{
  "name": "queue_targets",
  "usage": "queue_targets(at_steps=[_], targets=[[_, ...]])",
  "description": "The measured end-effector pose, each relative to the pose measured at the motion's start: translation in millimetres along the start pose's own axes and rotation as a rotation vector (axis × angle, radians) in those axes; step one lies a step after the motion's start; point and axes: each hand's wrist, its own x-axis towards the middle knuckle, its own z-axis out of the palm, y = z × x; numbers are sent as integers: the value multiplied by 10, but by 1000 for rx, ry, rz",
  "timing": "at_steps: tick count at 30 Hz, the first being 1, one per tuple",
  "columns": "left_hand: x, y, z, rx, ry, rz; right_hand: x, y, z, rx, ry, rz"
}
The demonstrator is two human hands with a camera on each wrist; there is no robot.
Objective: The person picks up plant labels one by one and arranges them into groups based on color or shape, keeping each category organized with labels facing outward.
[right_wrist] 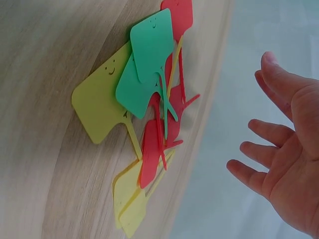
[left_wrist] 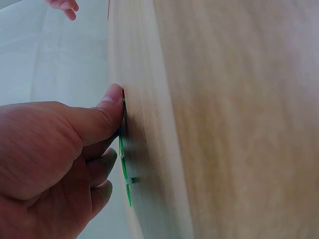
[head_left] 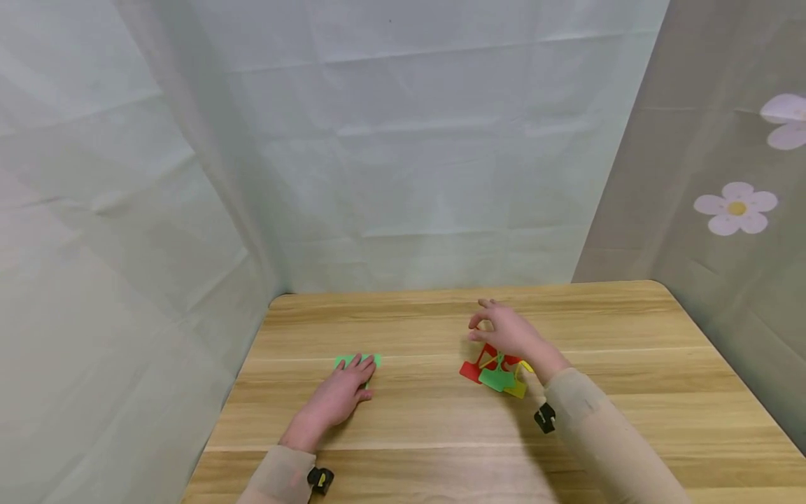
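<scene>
My left hand [head_left: 336,395] lies palm down with its fingers fairly straight on a flat green piece [head_left: 377,359], which shows edge-on beside the thumb in the left wrist view. Most of that piece is covered by the fingers. Above a loose pile hovers my right hand [head_left: 511,330], thumb and forefinger bent toward each other and the other fingers loosely spread. It holds nothing visible. In the pile, flat green tags [right_wrist: 152,42], yellow tags [right_wrist: 97,107] and red tags [right_wrist: 178,17] with thin tails overlap; some carry a printed smiling face.
The wooden table [head_left: 415,427] runs back to a pale cloth curtain [head_left: 409,175]. More cloth hangs at the left and right, with white flowers [head_left: 736,208] on the right side. A black clip [head_left: 545,418] sits at the right wrist, another [head_left: 320,480] at the left.
</scene>
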Motion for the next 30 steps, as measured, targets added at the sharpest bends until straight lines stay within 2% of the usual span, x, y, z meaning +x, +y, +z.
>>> queue_targets(at_steps=[8,19,25,30], targets=[[-2,-2,10,-11,1,7,-116,116,-45,-29,10,-36],[3,7,-3,-17,-5,-12,-400,303,-48,-213,-54,-139],[-7,3,-15,-20,-10,-35,-527,263,-12,-314,-111,-232],[-7,-2,-4,-17,-13,-39,-569,181,-3,-356,-120,-289]])
